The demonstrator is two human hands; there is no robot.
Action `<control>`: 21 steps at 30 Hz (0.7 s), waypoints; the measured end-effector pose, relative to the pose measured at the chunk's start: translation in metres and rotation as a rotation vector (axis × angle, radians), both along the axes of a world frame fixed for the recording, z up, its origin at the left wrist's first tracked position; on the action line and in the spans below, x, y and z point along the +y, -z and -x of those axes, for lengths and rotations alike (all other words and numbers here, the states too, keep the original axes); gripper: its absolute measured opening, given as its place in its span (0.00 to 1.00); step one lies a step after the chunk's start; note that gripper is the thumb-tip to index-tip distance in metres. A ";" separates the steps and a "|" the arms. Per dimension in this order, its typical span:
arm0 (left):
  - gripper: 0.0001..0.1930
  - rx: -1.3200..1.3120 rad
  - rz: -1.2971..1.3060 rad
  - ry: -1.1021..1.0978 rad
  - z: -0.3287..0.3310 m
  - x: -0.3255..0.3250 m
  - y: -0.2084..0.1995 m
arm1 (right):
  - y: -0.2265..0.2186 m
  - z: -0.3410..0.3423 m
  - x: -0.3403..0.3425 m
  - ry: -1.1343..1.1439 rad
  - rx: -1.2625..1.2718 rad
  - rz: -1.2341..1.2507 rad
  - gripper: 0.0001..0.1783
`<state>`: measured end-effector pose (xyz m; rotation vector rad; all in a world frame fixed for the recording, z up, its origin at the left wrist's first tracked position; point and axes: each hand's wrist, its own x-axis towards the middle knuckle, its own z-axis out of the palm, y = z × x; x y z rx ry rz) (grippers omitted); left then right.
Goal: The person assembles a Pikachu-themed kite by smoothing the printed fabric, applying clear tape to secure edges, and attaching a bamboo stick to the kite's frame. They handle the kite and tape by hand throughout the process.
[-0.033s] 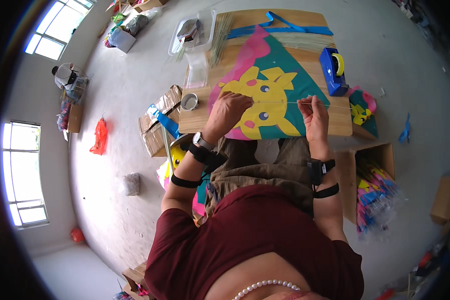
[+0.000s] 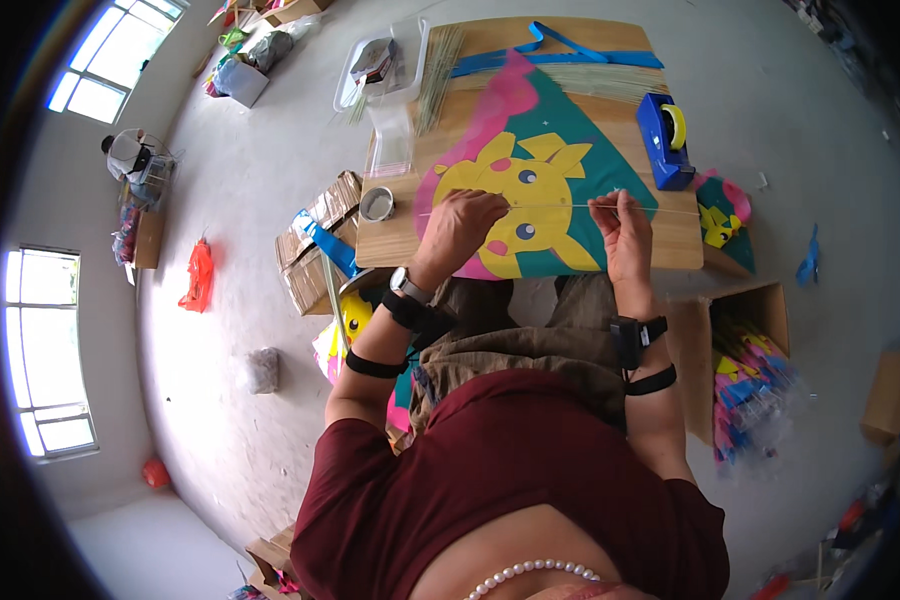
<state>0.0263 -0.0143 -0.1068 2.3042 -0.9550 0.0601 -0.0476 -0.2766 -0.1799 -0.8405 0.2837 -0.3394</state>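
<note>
A triangular kite sail [image 2: 615, 165] in pink and green, with yellow cartoon faces, lies on the wooden table before me. Across it runs a thin pale stick [image 2: 550, 206], whose far right end reaches past the sail. My left hand [image 2: 462, 222] pinches the stick over the yellow face, and its fingertips are bent down. Further right, near the sail's green edge, my right hand [image 2: 626, 235] pinches the same stick between thumb and fingers. Whether the stick touches the sail cannot be seen.
A blue tape dispenser [image 2: 662, 145] stands at the table's right edge, a grey tape roll [image 2: 377, 204] at the left. Thin sticks [image 2: 438, 85], blue strips [image 2: 610, 58] and a clear tub [image 2: 410, 75] are at the back. An open carton [image 2: 692, 370] holds packed kites.
My two hands have come very slightly closer together along the stick. The sail has not visibly moved on the table.
</note>
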 end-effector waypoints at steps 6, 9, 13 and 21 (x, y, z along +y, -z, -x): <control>0.06 0.180 0.159 -0.082 0.017 -0.033 0.039 | 0.027 -0.005 0.031 -0.050 0.053 -0.016 0.14; 0.05 0.246 0.198 -0.096 0.014 -0.044 0.062 | 0.045 -0.005 0.030 -0.066 0.135 -0.019 0.16; 0.05 0.250 0.232 -0.085 -0.002 -0.058 0.095 | 0.087 -0.003 0.002 -0.040 0.312 0.364 0.16; 0.04 0.224 0.188 -0.055 -0.029 -0.086 0.130 | 0.109 0.010 -0.065 0.340 0.310 1.554 0.06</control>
